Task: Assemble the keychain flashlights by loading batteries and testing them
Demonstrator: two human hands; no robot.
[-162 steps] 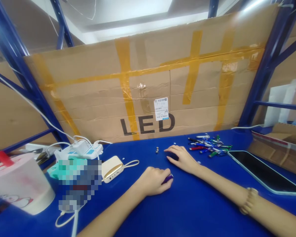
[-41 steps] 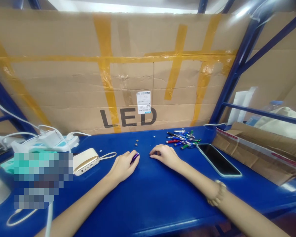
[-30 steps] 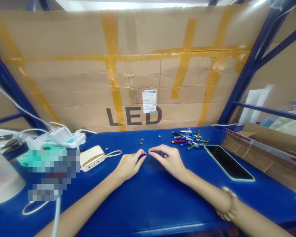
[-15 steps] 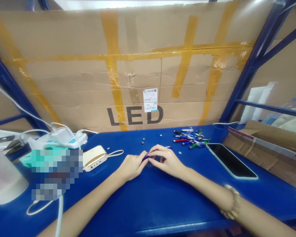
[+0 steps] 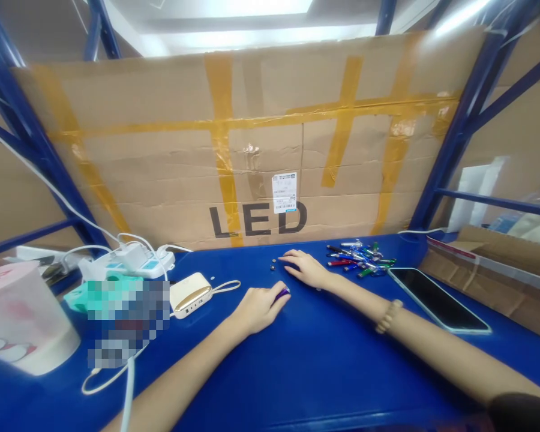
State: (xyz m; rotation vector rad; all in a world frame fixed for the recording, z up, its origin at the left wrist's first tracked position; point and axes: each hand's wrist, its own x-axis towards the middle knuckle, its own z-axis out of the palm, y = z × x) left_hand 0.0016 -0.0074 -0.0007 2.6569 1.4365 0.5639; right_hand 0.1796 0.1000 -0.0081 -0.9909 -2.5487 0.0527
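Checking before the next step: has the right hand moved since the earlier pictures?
Yes: the right hand has shifted forward, nearer the cardboard's LED lettering than a moment ago.

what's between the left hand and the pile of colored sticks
In the head view, the right hand lies there, resting on the blue table, between the left hand and the colored sticks.

Left grip: curled, knuckles upward, fingertips bent downward. Right grip: open, palm down, fingers extended leftward, lying just beyond the left grip and apart from it. Left forearm: angled from the left grip toward lower left. Right forearm: angled from the right grip toward lower right.
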